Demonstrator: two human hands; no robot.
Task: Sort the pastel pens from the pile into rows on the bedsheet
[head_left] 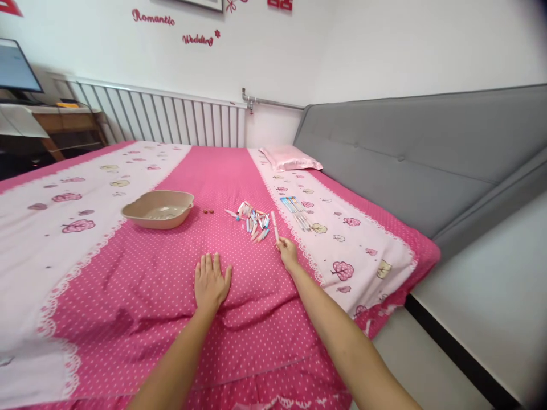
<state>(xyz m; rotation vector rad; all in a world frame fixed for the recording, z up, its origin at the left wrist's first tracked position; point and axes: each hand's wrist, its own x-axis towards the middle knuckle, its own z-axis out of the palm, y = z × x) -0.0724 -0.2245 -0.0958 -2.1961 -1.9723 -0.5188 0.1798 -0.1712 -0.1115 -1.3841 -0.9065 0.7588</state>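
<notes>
My left hand [211,280] lies flat on the pink dotted bedsheet [171,285], fingers spread, holding nothing. Between the thumb and fingers of my right hand [287,251] is a slim pale pink pen [274,226], its far end pointing up and away from me. Just beyond that hand, to the left, sits a loose pile of small pens and caps [255,221] in pink, blue, white and orange. A row of several pens [296,213] with blue tops lies side by side on the white patterned strip, right of the pen in my hand.
A beige plastic basin [158,209] stands on the bed at left, with two small brown objects [208,211] beside it. A pink pillow [290,158] lies at the far end. The grey padded headboard [410,154] borders the right side; a white radiator [158,114] stands behind.
</notes>
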